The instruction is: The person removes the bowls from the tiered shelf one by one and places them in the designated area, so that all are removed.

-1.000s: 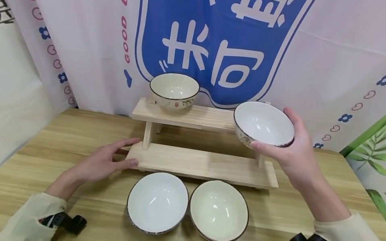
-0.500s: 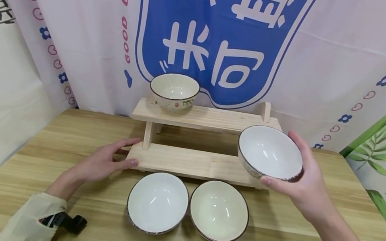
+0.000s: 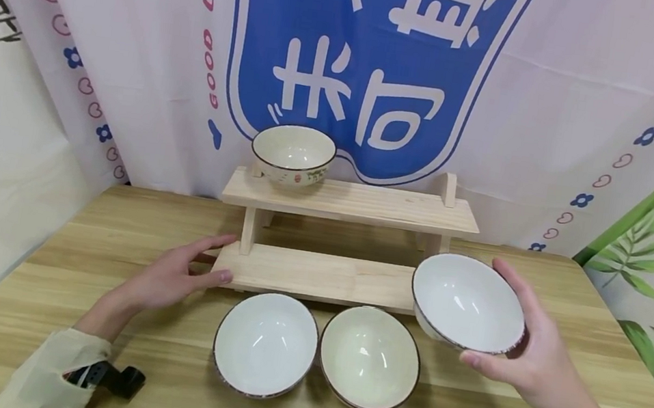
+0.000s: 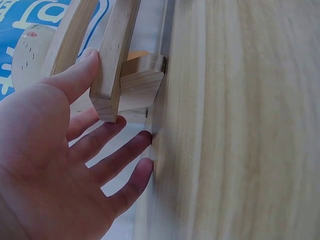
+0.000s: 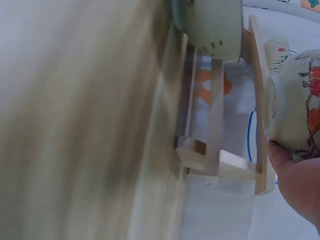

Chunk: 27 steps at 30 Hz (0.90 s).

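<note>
In the head view my right hand (image 3: 536, 356) holds a white-lined, dark-rimmed bowl (image 3: 469, 302), tilted, in the air off the right end of the two-tier wooden stand (image 3: 317, 275). Red flowers decorate its outside in the right wrist view, where my thumb touches the bowl (image 5: 295, 110) near its foot. My left hand (image 3: 168, 276) holds the left end of the stand's lower shelf. Up close, its thumb lies on the plank (image 4: 112, 60) and the other fingers are spread around the plank's end, partly hidden.
A cream bowl (image 3: 293, 151) sits at the left of the upper shelf. Before the stand, a white bowl (image 3: 266, 344) and a cream bowl (image 3: 370, 358) stand side by side on the wooden table (image 3: 168, 376). A printed curtain (image 3: 158, 71) hangs behind.
My right hand has brought the bowl down and toward the right, away from the upper shelf's right end. My left hand keeps its place on the stand.
</note>
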Tool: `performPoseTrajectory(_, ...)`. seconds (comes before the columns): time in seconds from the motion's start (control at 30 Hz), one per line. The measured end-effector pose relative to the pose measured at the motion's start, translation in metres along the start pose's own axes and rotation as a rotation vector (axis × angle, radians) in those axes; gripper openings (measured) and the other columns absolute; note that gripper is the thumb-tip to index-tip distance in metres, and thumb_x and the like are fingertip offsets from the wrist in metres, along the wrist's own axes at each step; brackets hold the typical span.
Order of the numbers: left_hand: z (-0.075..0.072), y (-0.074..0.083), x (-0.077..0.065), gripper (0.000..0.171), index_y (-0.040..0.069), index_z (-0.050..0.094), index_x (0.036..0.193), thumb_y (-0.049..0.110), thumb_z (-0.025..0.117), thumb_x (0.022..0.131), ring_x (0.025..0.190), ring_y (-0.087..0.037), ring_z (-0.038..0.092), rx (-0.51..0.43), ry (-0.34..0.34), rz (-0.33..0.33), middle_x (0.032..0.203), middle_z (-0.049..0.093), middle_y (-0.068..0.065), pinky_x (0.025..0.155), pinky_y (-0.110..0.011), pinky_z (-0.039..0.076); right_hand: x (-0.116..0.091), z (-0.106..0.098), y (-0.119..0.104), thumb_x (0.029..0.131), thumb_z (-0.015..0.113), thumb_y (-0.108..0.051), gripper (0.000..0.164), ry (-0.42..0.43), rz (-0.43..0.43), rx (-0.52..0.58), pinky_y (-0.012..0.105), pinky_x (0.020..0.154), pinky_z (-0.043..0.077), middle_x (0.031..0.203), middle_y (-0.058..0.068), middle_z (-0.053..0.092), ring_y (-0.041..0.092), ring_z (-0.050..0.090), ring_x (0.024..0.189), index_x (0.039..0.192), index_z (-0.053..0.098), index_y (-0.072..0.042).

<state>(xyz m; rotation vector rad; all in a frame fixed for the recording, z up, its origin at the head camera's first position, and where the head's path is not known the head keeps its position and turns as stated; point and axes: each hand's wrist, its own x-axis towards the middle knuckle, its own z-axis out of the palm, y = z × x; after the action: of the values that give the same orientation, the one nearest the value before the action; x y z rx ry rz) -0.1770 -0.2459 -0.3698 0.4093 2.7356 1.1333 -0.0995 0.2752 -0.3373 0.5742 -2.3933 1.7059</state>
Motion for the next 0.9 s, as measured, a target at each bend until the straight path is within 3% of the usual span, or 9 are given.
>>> performPoseTrajectory(0.13,0.0,0.0,0.0,0.076,0.022,0.036,0.167,0.049,0.066,0.104,0.137,-0.048,0.058,0.005,0.0,0.0,0.161,0.048,-0.024,0.103,-0.062,0.054,-0.011,-0.002,0.004,0.066,0.083,0.022,0.125,-0.043,-0.016,0.052,0.018,0.091,0.058,0.159,0.004,0.04,0.008,0.061,0.122,0.169,0.025,-0.015)
performPoseTrajectory(0.53,0.0,0.0,0.0,0.075,0.022,0.036,0.167,0.049,0.067,0.104,0.137,-0.048,0.057,-0.003,-0.006,-0.013,0.16,0.048,-0.026,0.103,-0.062,0.054,-0.032,-0.015,0.021,0.065,0.083,0.02,0.124,-0.171,-0.061,0.057,0.021,0.094,0.059,0.162,0.005,0.042,0.008,0.06,0.128,0.169,0.019,-0.004)
performPoseTrajectory(0.9,-0.001,0.002,0.0,0.075,0.022,0.036,0.167,0.049,0.067,0.104,0.137,-0.047,0.058,0.004,-0.001,-0.002,0.16,0.049,-0.025,0.102,-0.06,0.054,-0.044,-0.025,0.035,0.068,0.082,0.017,0.12,-0.227,-0.071,0.035,0.021,0.095,0.058,0.164,0.004,0.041,0.007,0.058,0.132,0.168,0.019,-0.001)
